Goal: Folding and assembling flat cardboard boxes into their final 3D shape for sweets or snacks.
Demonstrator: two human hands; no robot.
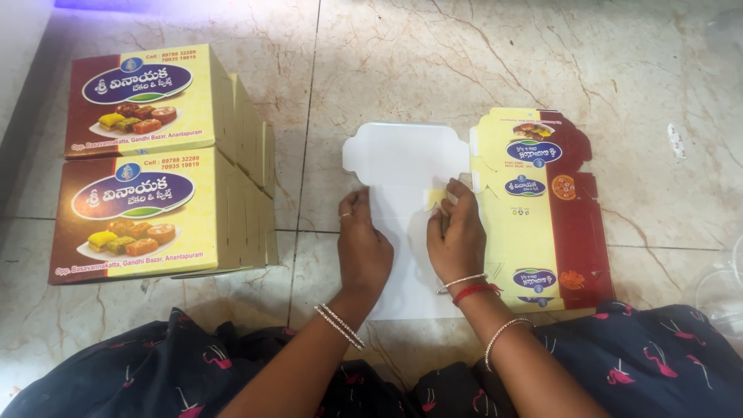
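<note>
A flat, unfolded carton blank [402, 155] lies white side up on the marble floor in front of me. My left hand [362, 244] presses flat on its left part, fingers together. My right hand [457, 232] rests on the middle of the blank and pinches up a small yellow flap [434, 197] at its fingertips. Just to the right lies a stack of flat printed blanks [542, 209], yellow and maroon with pictures of sweets.
Two stacks of assembled yellow and maroon boxes [147, 162] stand on the floor at the left. My dark patterned clothing [658, 364] fills the bottom edge. A clear plastic item [720, 290] shows at the right edge.
</note>
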